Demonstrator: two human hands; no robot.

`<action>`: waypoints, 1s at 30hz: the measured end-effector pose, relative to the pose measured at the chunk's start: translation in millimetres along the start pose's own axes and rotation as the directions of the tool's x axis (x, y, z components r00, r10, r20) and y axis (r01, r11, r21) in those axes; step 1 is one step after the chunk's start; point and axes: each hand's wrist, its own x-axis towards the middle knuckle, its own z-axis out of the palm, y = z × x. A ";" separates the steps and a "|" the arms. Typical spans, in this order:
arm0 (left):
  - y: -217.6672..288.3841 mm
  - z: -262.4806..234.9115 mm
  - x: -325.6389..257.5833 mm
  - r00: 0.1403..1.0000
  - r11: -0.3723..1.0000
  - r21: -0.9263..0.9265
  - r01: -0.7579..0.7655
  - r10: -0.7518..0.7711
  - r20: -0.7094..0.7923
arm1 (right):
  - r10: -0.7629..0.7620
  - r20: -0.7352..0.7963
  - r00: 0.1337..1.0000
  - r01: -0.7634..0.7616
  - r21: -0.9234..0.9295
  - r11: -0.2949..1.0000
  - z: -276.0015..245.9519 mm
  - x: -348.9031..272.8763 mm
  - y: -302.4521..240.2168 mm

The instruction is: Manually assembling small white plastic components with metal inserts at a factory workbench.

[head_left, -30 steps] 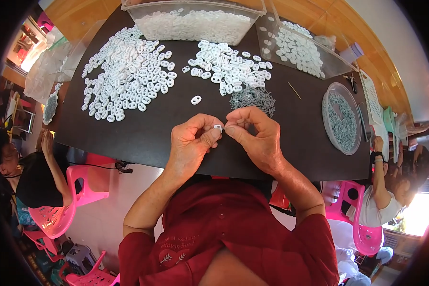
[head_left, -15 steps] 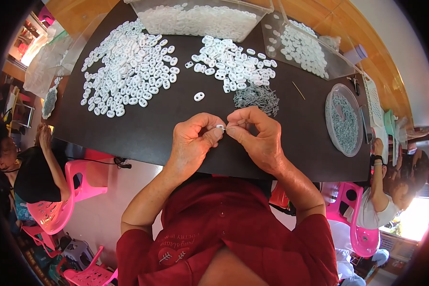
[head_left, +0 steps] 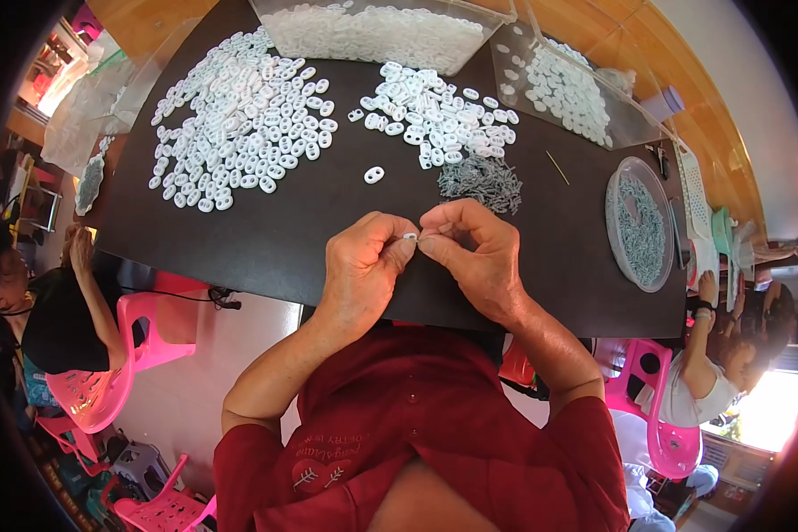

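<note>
My left hand [head_left: 359, 270] pinches a small white plastic piece [head_left: 409, 237] between thumb and fingers, above the near part of the table. Close against it, my right hand [head_left: 486, 266] is closed in a pinch, thumb to forefinger; whatever is between those fingertips is too small to make out. Beyond the hands lies a single white oval piece with two holes [head_left: 374, 176]. A heap of small grey screw-like pieces [head_left: 481, 184] sits just past my right hand, touching a pile of white oval pieces [head_left: 439, 115].
A larger pile of white ovals [head_left: 239, 124] covers the left of the dark table [head_left: 266, 239]. Clear bins of white parts [head_left: 372, 40] [head_left: 567, 93] line the back. A round tub of grey pieces [head_left: 640, 226] stands right, near a thin brass-coloured rod [head_left: 557, 167]. People sit at both sides.
Both hands remain pinched together at nearly the same spot. The white piece in my left fingers has tilted slightly, and the whole view has shifted a little.
</note>
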 end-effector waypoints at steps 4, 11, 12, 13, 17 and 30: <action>-0.1 3.0 -2.7 0.994 0.993 0.073 -0.095 0.098 -0.040 | 0.002 -0.018 1.000 -0.002 -0.018 1.000 4.2 -1.3 1.3; 9.6 -0.6 -1.0 0.987 0.947 -0.290 0.138 -0.156 -0.040 | 0.019 -0.026 0.999 -0.015 0.133 0.991 4.9 1.0 -1.8; 10.7 -0.7 -1.2 0.983 0.937 -0.316 0.151 -0.175 -0.048 | 0.012 -0.025 1.000 -0.008 0.132 0.991 4.9 0.9 -1.4; 10.0 -1.6 -1.8 0.983 0.936 -0.317 0.150 -0.174 -0.050 | 0.011 -0.023 1.000 -0.008 0.131 0.991 4.8 0.8 -0.6; 8.4 -4.0 -4.6 0.990 0.960 -0.249 0.124 -0.136 -0.030 | -0.014 -0.017 1.000 0.014 0.034 0.999 5.9 -0.4 -1.2; 5.0 -5.8 -11.2 0.989 0.964 -0.227 0.136 -0.147 -0.031 | 0.005 -0.050 0.999 -0.003 0.040 0.999 14.2 -5.7 -1.1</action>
